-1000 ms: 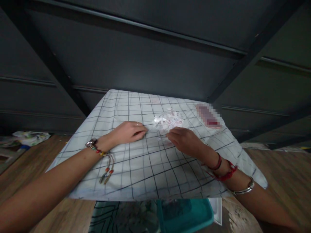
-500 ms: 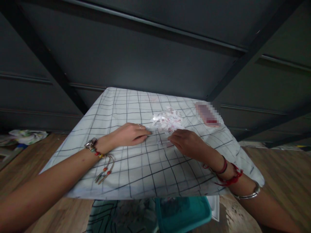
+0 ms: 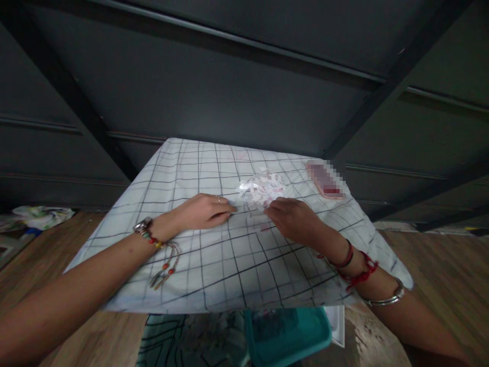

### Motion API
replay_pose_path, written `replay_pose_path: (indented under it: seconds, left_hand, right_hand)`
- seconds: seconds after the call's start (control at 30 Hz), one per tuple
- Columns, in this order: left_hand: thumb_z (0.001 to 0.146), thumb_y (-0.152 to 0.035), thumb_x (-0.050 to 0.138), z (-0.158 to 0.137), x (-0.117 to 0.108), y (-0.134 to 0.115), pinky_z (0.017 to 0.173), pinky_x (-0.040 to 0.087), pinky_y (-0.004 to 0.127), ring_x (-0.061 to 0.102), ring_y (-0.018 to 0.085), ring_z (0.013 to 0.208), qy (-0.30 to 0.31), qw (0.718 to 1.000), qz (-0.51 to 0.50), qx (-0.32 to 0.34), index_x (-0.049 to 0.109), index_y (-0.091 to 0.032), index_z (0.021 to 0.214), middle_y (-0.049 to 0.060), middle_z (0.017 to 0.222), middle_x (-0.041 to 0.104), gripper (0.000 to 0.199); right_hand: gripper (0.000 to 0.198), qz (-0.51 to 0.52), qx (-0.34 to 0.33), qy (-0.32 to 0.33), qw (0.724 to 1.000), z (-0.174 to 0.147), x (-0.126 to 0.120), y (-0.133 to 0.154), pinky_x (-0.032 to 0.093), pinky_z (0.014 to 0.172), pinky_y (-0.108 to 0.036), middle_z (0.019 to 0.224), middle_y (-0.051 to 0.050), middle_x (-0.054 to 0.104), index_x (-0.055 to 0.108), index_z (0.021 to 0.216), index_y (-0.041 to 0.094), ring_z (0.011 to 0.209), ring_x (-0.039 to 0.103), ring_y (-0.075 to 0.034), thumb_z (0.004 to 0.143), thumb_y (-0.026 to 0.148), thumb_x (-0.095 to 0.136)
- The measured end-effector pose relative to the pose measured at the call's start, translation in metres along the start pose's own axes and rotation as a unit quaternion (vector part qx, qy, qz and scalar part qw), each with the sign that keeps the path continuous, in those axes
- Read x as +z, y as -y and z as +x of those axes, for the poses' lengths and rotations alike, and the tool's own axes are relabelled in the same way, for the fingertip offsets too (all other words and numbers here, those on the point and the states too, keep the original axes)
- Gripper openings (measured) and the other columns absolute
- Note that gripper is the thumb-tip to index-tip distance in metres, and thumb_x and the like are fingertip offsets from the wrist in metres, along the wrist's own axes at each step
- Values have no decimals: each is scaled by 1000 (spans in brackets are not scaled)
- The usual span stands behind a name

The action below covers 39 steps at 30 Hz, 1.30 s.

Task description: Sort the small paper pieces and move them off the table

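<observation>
A heap of small clear and whitish plastic-looking pieces [image 3: 263,184], some with pink marks, lies on the checked cloth [image 3: 214,265]. Left of it, my left hand [image 3: 206,211] rests on the cloth, thumb and forefinger closed together; what they pinch, if anything, is too small to make out. At the heap's near right edge, my right hand [image 3: 292,219] has its fingertips bunched together, touching the pieces. Whatever it holds is hidden by the fingers. Faint transparent film with a thin red mark [image 3: 265,229] lies just below the right fingertips.
A pink phone-like object [image 3: 324,181], partly pixelated, lies at the table's far right. Below the near edge are a teal bin [image 3: 290,351] and a patterned teal bag or cloth [image 3: 160,336] with pale scraps beside it. A dark panelled wall [image 3: 214,92] stands behind the table.
My right hand has shifted slightly away from me, closer against the heap, uncovering more of the red mark below its fingertips. My left hand has stayed almost still.
</observation>
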<state>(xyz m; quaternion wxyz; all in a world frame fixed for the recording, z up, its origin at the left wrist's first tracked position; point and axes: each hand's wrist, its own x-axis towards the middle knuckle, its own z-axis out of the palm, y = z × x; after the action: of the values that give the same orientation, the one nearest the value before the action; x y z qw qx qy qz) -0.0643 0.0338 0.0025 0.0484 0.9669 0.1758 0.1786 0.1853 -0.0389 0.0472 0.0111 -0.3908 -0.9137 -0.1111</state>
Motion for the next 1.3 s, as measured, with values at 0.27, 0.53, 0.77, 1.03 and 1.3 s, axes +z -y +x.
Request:
replay_pose_path:
  seconds: [0.27, 0.53, 0.77, 1.03, 1.3]
  left_hand:
    - [91, -25, 35, 0, -1, -1, 69, 46, 24, 59, 13, 75, 18, 1000, 12, -1, 59, -19, 107, 3, 89, 64, 30]
    - [91, -26, 34, -1, 0, 0, 69, 46, 23, 59, 12, 75, 13, 1000, 11, 0, 59, -19, 106, 3, 86, 64, 30]
    - [91, -26, 35, -1, 1, 1, 68, 46, 23, 59, 12, 74, 9, 1000, 2, 4, 59, -19, 105, 3, 86, 64, 30]
    - [91, -26, 35, -1, 2, 2, 69, 45, 24, 59, 12, 74, 18, 1000, 2, 0, 59, -20, 105, 3, 87, 64, 28]
    - [91, -25, 35, -1, 1, 1, 68, 44, 23, 58, 12, 74, 19, 1000, -1, 0, 59, -19, 105, 3, 88, 63, 29]
  right_hand:
    - [21, -27, 36, 22, 999, 2, 0, -2, 35, 62, -27, 77, -6, 59, 59, 82, 13, 71, 50, -15, 82, 7, 39]
    - [22, -32, 49, 25, 998, 1, 1, -3, 33, 60, -27, 78, -6, 59, 59, 81, 14, 71, 49, -15, 83, 9, 38]
    - [21, -31, 65, 25, 997, -5, 0, -8, 30, 57, -25, 75, -4, 58, 59, 82, 14, 66, 48, -13, 83, 9, 38]
    - [22, -25, 66, 29, 997, -2, 4, -9, 31, 58, -25, 78, -5, 58, 59, 84, 14, 69, 49, -13, 83, 10, 38]
    - [22, -14, 80, 10, 997, -2, 8, -14, 31, 58, -25, 76, -5, 59, 60, 83, 15, 69, 49, -13, 84, 12, 38]
